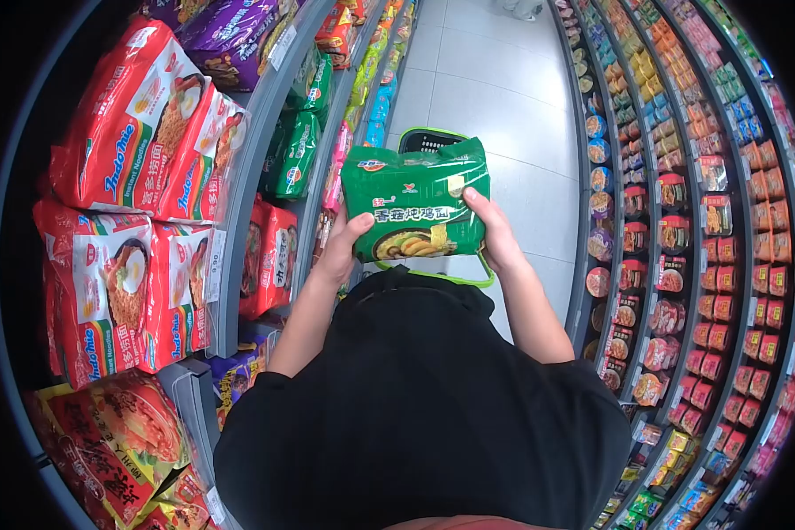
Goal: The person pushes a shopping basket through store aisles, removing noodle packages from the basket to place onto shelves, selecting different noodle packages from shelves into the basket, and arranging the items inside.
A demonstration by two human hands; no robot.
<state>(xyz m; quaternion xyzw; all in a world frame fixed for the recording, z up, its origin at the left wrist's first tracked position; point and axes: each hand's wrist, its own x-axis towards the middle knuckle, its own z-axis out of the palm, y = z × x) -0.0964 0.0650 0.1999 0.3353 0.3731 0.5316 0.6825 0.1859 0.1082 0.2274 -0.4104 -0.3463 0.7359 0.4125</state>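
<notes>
A green multipack of instant noodles (415, 199) is held up in front of my body, its printed face with a noodle bowl turned towards me. My left hand (344, 247) grips its left edge, thumb on the front. On the opposite side my right hand (495, 231) clasps the pack, thumb near the upper right corner; the other fingers of both hands are hidden behind it. Below and behind the pack, partly covered, is a shopping basket (433, 137) with a dark body and bright green trim.
On the left, a shelf (269, 132) carries red Indomie noodle packs (119, 291) and other bagged noodles. More green packs (293, 155) stand on it further along. Shelves of cup and bowl noodles (671, 230) line the right side. A grey tiled aisle floor (486, 71) runs between.
</notes>
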